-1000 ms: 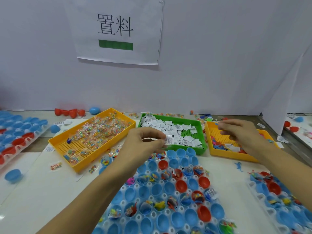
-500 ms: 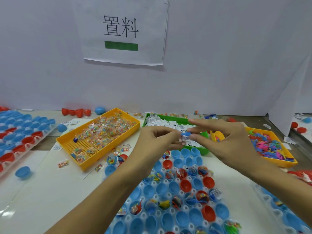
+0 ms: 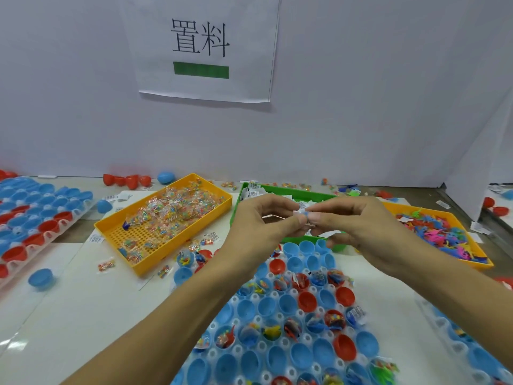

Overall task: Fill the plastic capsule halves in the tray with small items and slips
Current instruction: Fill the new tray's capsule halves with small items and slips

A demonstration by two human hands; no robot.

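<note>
A clear tray [image 3: 280,345] of blue and red capsule halves lies in front of me; several halves hold small toys, packets or slips, others are bare. Above its far end my left hand [image 3: 262,222] and my right hand [image 3: 355,226] meet fingertip to fingertip. Together they pinch a small white paper slip [image 3: 303,213] with a bit of blue showing beside it. Behind my hands stands the green bin [image 3: 305,194] of white slips, mostly hidden by them.
A yellow bin [image 3: 163,220] of clear bead packets stands left of the green one. Another yellow bin [image 3: 444,234] of coloured plastic toys sits at the right. More capsule trays lie at far left [image 3: 36,212] and lower right. Loose capsule halves [image 3: 41,277] and packets dot the white table.
My right hand came from the right yellow bin to meet my left hand, and both now pinch the slip together. The view has shifted slightly.
</note>
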